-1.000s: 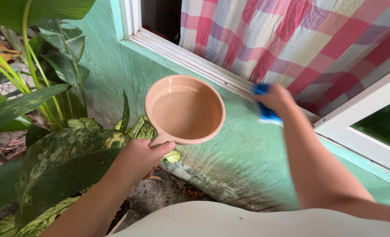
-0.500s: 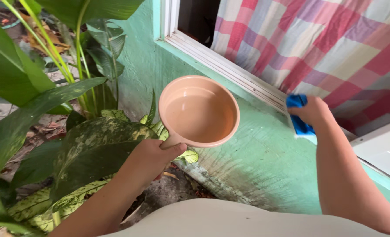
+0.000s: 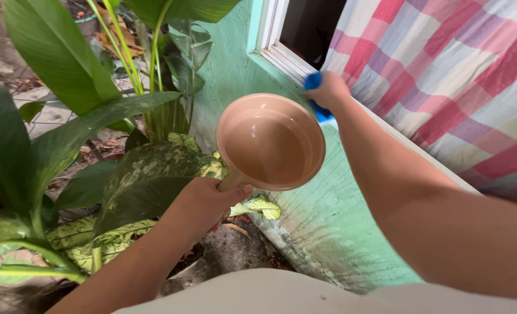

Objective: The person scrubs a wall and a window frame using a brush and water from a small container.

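My left hand (image 3: 203, 203) grips the short handle of a peach plastic dipper (image 3: 270, 142) that holds water and stays about level in front of the green wall (image 3: 340, 209). My right hand (image 3: 328, 90) is closed on a blue sponge (image 3: 315, 87) and presses it on the white window sill track (image 3: 287, 61), close to the window's left corner. My right forearm crosses over the wall just right of the dipper.
A pink, white and purple checked curtain (image 3: 444, 64) hangs in the window opening. Large green and speckled leaves (image 3: 142, 174) crowd the left side, over soil and dry leaves. The wall's base (image 3: 276, 232) is dark and stained.
My right hand has slid the blue sponge leftward along the sill toward the window's left corner. The view has swung left; the dipper stays held in the same way.
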